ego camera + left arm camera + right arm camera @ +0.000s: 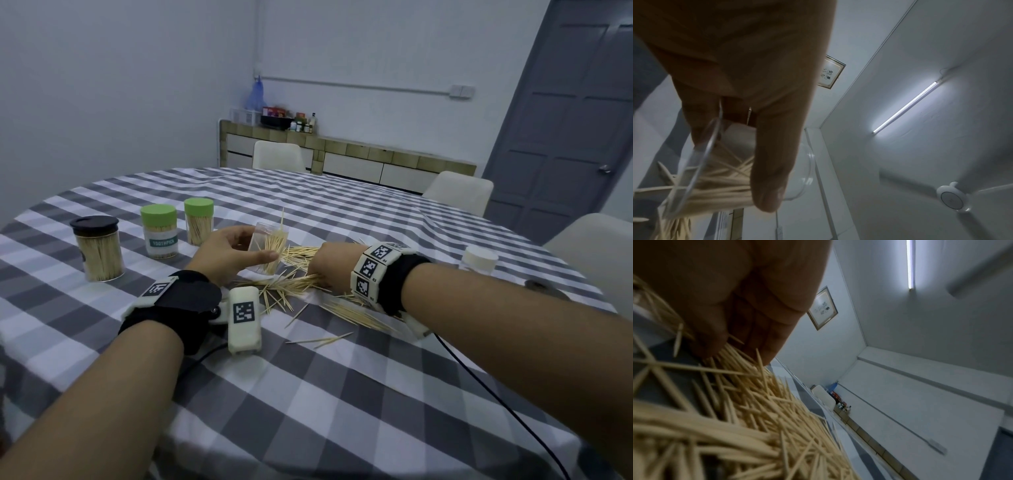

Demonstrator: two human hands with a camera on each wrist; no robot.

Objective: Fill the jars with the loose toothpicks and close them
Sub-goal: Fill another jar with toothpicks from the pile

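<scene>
My left hand [255, 245] grips a clear open jar [270, 240], tilted and partly filled with toothpicks [723, 183]; its thumb [772, 162] lies across the jar wall [701, 154]. To the jar's right my right hand [325, 267] reaches down into the pile of loose toothpicks [294, 284]. Its fingertips [768, 353] close round a bunch of them in the pile [766, 418]. Three filled, closed jars stand at the left: one with a black lid [97, 248], a labelled one with a green lid [159, 231], and another green-lidded one [198, 221].
A white-capped container [479, 259] and a dark round lid [544, 287] lie at the right, beyond my right forearm. The checked tablecloth [308, 394] covers a round table. White chairs [457, 192] stand around its far side. A black cable [479, 383] trails from my right wrist.
</scene>
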